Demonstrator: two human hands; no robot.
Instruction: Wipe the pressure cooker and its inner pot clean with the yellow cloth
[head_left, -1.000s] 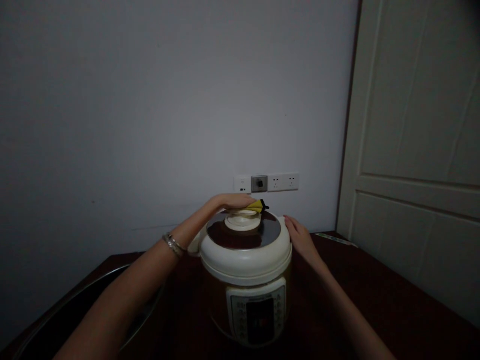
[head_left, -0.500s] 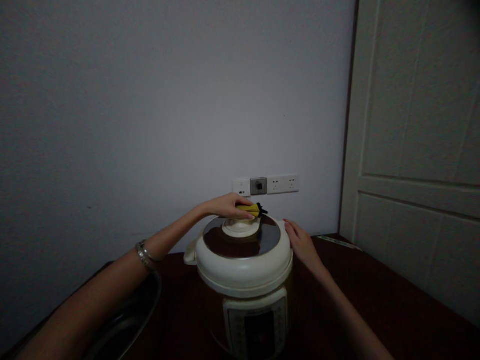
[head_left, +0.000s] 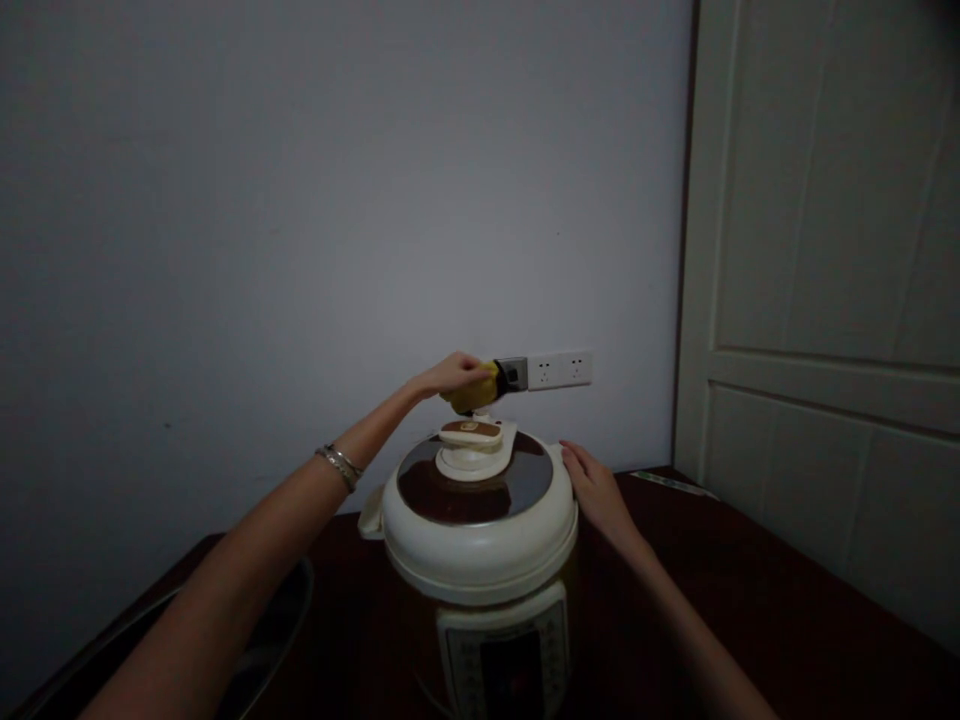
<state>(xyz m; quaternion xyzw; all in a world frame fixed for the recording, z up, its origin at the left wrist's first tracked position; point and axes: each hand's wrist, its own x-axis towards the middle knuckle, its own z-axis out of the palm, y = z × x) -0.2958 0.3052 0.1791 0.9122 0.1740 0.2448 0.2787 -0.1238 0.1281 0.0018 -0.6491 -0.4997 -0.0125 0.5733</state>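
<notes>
A white electric pressure cooker [head_left: 480,548] with a dark, shiny lid top stands in front of me, its control panel facing my way. Above the back of the lid, my left hand [head_left: 456,374] grips a yellow cloth [head_left: 475,393] with a dark edge. Below it the lid handle [head_left: 470,435], cream with a brown top, is uncovered. My right hand [head_left: 595,487] rests with bent fingers against the cooker's right side grip [head_left: 556,452]; whether its fingertips close round it is hard to see.
Behind the cooker, wall sockets [head_left: 560,370] sit low on the grey wall. A dark metal pot [head_left: 306,598] stands at lower left, partly behind my left forearm. A flat patterned strip [head_left: 675,485] lies on the dark table near the white door [head_left: 810,480].
My left hand has lifted off the lid handle with the yellow cloth, moving up and back. My right hand stays at the cooker's right side.
</notes>
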